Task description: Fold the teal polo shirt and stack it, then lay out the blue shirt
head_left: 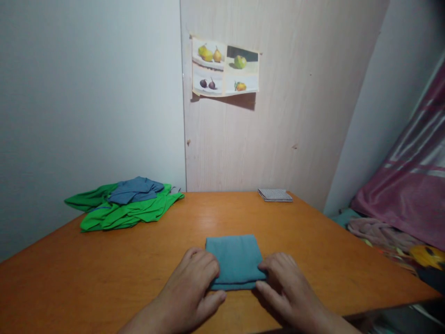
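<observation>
A teal cloth, folded into a flat rectangle of several layers, lies near the front of the table. My left hand is at its left side, fingers curled over the edge and thumb by the front left corner. On the opposite side, my right hand has the front right corner between thumb and fingers. Both hands are closed on the cloth's edges. The undersides of the fingers are hidden.
An orange-brown wooden table stands against the wall. Crumpled green clothing with a blue-grey garment on top lies back left. A folded checked cloth sits at the back right. Beyond the right edge hang pink curtains.
</observation>
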`<action>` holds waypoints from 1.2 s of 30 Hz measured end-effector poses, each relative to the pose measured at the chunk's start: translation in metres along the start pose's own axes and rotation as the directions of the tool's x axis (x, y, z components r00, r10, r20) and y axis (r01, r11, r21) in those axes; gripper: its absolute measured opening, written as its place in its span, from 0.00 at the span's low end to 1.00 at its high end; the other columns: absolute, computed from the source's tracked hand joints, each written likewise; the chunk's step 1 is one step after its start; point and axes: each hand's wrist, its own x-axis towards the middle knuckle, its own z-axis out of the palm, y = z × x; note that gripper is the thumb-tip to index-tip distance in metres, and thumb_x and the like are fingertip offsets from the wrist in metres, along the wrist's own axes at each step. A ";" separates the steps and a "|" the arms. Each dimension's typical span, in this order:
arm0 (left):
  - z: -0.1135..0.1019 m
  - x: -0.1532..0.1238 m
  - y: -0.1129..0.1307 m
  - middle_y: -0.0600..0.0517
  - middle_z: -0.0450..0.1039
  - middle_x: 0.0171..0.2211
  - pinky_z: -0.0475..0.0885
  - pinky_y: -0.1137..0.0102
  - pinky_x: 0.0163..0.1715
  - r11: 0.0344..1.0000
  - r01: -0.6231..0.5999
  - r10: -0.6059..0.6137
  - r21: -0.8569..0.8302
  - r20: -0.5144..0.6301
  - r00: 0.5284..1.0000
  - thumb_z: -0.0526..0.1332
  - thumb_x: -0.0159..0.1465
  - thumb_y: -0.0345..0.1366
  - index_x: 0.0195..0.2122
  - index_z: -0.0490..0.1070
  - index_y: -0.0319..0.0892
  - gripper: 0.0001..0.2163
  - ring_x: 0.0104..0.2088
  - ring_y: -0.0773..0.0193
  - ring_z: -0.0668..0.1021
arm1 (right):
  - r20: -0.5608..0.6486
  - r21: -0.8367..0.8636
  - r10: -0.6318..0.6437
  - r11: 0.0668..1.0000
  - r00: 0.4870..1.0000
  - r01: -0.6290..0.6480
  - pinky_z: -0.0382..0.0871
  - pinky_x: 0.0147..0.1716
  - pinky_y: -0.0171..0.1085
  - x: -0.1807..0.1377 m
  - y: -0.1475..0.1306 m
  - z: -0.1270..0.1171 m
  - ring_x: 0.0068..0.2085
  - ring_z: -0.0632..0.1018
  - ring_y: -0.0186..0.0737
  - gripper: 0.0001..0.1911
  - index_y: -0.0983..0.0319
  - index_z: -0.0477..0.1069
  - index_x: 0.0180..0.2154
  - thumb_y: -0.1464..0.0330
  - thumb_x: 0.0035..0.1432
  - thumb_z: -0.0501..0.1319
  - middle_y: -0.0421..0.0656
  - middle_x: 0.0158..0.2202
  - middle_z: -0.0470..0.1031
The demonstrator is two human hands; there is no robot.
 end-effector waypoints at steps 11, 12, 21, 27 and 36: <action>0.034 0.037 0.008 0.42 0.63 0.65 0.62 0.47 0.61 0.997 -0.052 0.052 -0.053 0.000 0.999 0.65 0.58 0.35 0.62 0.65 0.46 0.29 0.62 0.44 0.67 | -0.018 0.388 0.468 0.818 0.884 -0.425 0.65 0.34 0.37 0.000 0.017 0.008 0.34 0.73 0.40 0.17 0.59 0.68 0.31 0.57 0.67 0.53 0.40 0.29 0.71; 0.040 0.037 0.005 0.42 0.62 0.66 0.62 0.47 0.62 0.998 -0.044 0.044 -0.049 0.004 0.999 0.64 0.59 0.34 0.63 0.64 0.46 0.29 0.63 0.45 0.67 | -0.010 0.388 0.469 0.816 0.883 -0.429 0.65 0.33 0.37 0.000 0.017 0.008 0.33 0.73 0.40 0.17 0.59 0.68 0.31 0.57 0.67 0.53 0.40 0.29 0.71; 0.048 0.032 -0.012 0.46 0.64 0.65 0.64 0.48 0.63 0.997 -0.062 0.061 -0.050 -0.018 0.998 0.56 0.68 0.32 0.65 0.63 0.49 0.23 0.64 0.52 0.68 | 0.008 0.324 0.452 0.843 0.892 -0.430 0.65 0.35 0.37 0.004 0.017 0.009 0.35 0.74 0.40 0.13 0.59 0.70 0.31 0.61 0.65 0.54 0.40 0.31 0.74; 0.053 0.019 -0.020 0.47 0.59 0.68 0.63 0.48 0.63 0.988 -0.136 0.135 0.069 0.026 0.991 0.55 0.67 0.28 0.67 0.58 0.51 0.27 0.66 0.53 0.64 | 0.047 0.381 0.497 0.793 0.867 -0.475 0.64 0.32 0.36 0.010 0.027 0.012 0.31 0.72 0.38 0.12 0.60 0.70 0.30 0.62 0.63 0.55 0.38 0.28 0.72; 0.054 0.018 -0.022 0.49 0.60 0.67 0.64 0.53 0.63 0.970 -0.187 0.195 0.158 -0.038 0.980 0.57 0.67 0.29 0.70 0.53 0.52 0.30 0.66 0.56 0.65 | 0.265 0.651 0.516 0.527 0.815 -0.546 0.54 0.25 0.32 0.046 0.060 0.022 0.25 0.63 0.31 0.11 0.61 0.69 0.25 0.61 0.52 0.62 0.35 0.21 0.65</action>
